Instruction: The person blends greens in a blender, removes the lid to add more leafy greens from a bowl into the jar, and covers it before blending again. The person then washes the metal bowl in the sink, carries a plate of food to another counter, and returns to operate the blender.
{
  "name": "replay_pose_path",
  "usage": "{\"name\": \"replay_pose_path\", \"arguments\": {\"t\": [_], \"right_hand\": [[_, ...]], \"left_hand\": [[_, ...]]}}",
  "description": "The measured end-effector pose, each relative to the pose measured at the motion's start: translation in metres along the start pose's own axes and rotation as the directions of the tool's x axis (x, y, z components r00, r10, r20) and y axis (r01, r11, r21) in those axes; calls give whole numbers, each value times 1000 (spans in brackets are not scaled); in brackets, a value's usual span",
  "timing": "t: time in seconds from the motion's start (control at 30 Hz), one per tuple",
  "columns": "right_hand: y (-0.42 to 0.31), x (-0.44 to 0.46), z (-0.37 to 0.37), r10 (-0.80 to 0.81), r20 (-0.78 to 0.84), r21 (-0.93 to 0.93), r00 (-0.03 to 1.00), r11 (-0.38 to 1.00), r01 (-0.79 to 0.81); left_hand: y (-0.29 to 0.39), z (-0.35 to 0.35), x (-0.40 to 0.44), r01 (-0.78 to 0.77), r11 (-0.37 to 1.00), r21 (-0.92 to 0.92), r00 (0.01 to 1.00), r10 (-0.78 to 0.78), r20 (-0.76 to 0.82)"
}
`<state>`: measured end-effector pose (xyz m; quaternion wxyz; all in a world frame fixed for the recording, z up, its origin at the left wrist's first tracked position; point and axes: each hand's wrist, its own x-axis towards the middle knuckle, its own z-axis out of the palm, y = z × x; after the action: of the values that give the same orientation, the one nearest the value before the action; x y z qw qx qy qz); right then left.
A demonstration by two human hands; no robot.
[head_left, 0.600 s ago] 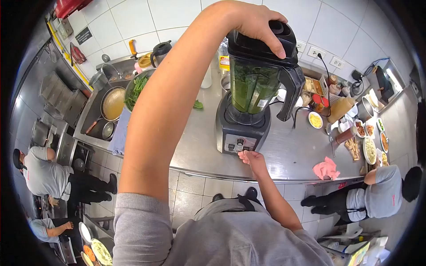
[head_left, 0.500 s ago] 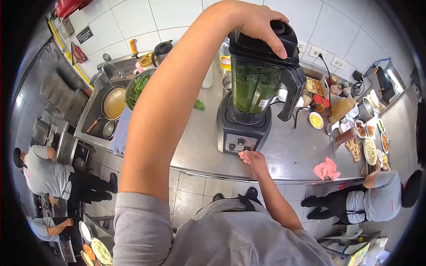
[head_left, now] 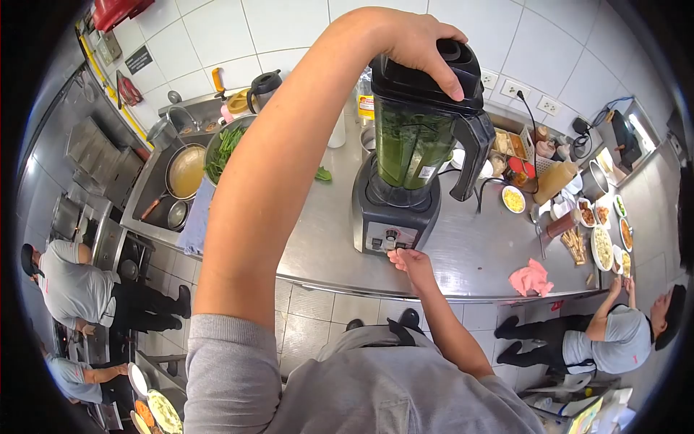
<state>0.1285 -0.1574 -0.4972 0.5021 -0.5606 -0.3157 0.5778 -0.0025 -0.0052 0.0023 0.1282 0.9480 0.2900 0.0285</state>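
A black blender base (head_left: 396, 210) stands on the steel counter, and its clear jug (head_left: 412, 148) is seated upright on top. Dark green liquid with leafy bits shows through the jug wall. My left hand (head_left: 426, 54) is clamped over the black blender lid (head_left: 457, 79), thumb on the near side and fingers over the back; some fingers are hidden. Down at the front, my right hand (head_left: 412, 264) has its fingertips together at the lower edge of the control panel (head_left: 390, 236). Whatever lies between those fingertips is too small to make out.
Left of the blender are a bowl of green leaves (head_left: 225, 148), a blue cloth (head_left: 196, 224) and a sink with a pan (head_left: 186, 171). To the right lie a pink cloth (head_left: 530, 278), a bowl of yellow bits (head_left: 513, 200), bottles and plates. Co-workers stand on both sides.
My hands stay at the lid and the panel. The co-worker on the right has shifted, with hands now showing at the plates. At lower left, another co-worker's arm has reached toward a white bowl.
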Motion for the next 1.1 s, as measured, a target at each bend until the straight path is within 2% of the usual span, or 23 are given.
{"name": "replay_pose_path", "arguments": {"t": [0.67,1.1], "right_hand": [[1,0,2,-7,-9,26,1000,1000,7],[0,-1,1,-11,-2,23,1000,1000,11]], "left_hand": [[1,-2,0,-11,1000,19,999,10,34],[-5,0,-1,-31,999,37,999,31,-6]]}}
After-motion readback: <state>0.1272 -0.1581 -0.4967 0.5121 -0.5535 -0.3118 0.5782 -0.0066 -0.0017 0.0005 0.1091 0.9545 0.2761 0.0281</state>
